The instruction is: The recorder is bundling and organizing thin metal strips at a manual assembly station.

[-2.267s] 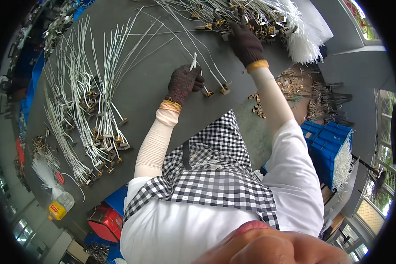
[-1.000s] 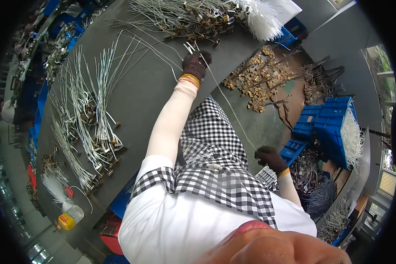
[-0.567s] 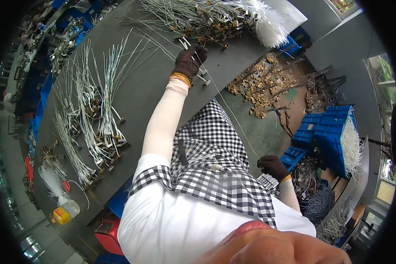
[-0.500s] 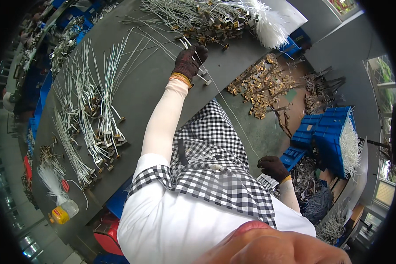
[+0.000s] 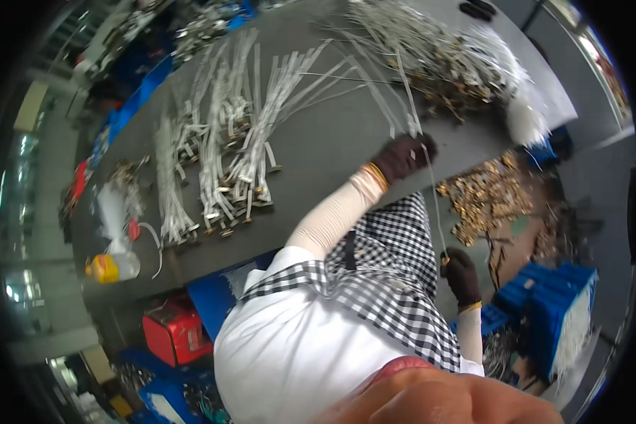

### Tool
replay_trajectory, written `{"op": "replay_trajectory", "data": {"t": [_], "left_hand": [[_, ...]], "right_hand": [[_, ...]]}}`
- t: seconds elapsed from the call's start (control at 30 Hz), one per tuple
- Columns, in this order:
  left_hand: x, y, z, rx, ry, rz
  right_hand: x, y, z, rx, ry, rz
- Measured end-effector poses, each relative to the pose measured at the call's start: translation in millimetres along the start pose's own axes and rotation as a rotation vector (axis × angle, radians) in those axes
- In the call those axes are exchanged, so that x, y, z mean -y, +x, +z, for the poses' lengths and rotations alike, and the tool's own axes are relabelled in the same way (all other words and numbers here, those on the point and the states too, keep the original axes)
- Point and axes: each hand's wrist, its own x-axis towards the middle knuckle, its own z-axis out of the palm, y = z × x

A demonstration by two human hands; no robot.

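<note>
left hand (image 5: 401, 155), dark glove, sits at the bench (image 5: 318, 148) edge with fingers closed around the upper part of one thin white tube (image 5: 431, 205). right hand (image 5: 461, 274), also gloved, is down off the bench edge, pinching the tube's lower end where a small brass fitting shows. tube runs near straight between the two. my read: keep it taut but don't kink it, hold close to the fitting for control, and keep it clear of the tangled tube pile (image 5: 431, 63) and the brass fittings heap (image 5: 487, 205) so nothing snags.
</note>
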Motion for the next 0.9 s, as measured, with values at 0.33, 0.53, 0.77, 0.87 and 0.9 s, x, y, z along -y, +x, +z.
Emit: {"op": "replay_trajectory", "data": {"t": [0.33,0.53,0.77,0.87,0.9], "left_hand": [[-10,-83,33,-0.051,1.632,0.585],[-49,-77,2,-0.191,0.680,0.301],[-58,-78,0,-0.344,0.219,-0.059],[-64,-74,16,-0.376,0.176,-0.065],[-65,-73,20,-0.341,0.159,-0.059]], "right_hand": [[154,113,133,0.069,0.207,-0.436],[165,144,132,0.080,0.195,-0.365],[194,287,23,-0.785,-0.964,-0.732],[201,298,9,-0.792,-1.103,-0.645],[207,297,11,-0.744,-1.147,-0.557]]}}
